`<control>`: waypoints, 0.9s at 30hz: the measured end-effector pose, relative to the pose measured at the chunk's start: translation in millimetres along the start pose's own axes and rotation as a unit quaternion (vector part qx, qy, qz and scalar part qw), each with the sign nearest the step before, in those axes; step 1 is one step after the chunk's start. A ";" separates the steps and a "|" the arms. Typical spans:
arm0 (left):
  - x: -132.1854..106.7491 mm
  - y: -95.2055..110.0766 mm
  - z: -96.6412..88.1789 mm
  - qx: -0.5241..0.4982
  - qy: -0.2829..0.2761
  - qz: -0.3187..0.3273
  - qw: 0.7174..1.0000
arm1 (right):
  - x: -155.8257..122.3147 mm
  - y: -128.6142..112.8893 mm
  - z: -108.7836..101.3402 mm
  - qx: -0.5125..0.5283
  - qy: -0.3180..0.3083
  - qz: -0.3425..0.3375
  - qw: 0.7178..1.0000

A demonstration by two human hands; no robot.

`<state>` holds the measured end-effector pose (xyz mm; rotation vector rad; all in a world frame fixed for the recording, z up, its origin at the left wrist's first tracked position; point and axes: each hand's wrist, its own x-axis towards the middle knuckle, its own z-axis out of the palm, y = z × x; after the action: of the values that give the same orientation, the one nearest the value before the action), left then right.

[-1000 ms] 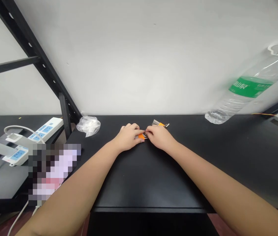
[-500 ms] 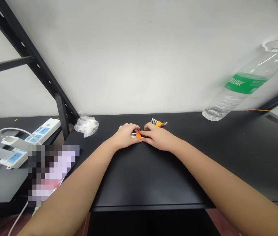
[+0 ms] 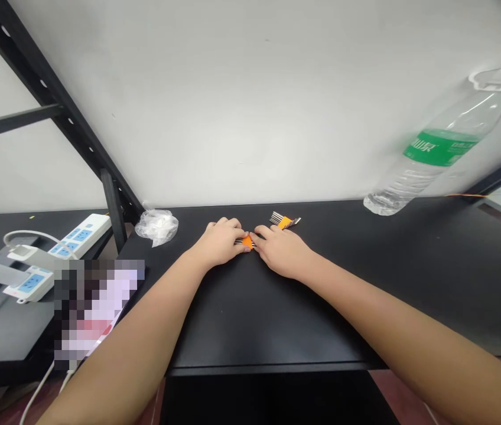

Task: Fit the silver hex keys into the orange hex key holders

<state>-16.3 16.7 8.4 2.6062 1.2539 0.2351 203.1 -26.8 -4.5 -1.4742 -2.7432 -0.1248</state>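
One white power strip with blue socket panels (image 3: 84, 236) lies at the far left, with pale plugs in it. Right of it, past a black perforated metal upright (image 3: 58, 109), a crumpled clear plastic bag with white contents (image 3: 157, 226) sits near the wall.

Next comes the bare left hand (image 3: 221, 243), its thumb and fingers pinching a small set of thin striped rods with an orange middle (image 3: 247, 241), low at the middle of the black tabletop (image 3: 250, 319). The set's long axis runs roughly left to right, along the wall; both ends are covered, so I cannot tell which way it points.

The bare right hand (image 3: 281, 249) meets it from the right. Half a second ago its fingers reached out flatter; now they are more curled, the index fingertip at the orange part. Its thumb is hidden, so I cannot tell whether it pinches.

Just behind it lies a second orange-banded rod set (image 3: 285, 222), pale ends toward upper left. Farther right leans a clear plastic bottle with a green label (image 3: 441, 147).
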 end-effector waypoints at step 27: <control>6.2 -13.7 -2.8 -0.009 0.000 -0.006 1.000 | 2.5 7.3 -5.1 -0.011 0.009 -0.013 1.000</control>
<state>-23.3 30.2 7.5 2.5825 1.2621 0.2434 207.7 -21.1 1.1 -1.4362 -2.7570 -0.1694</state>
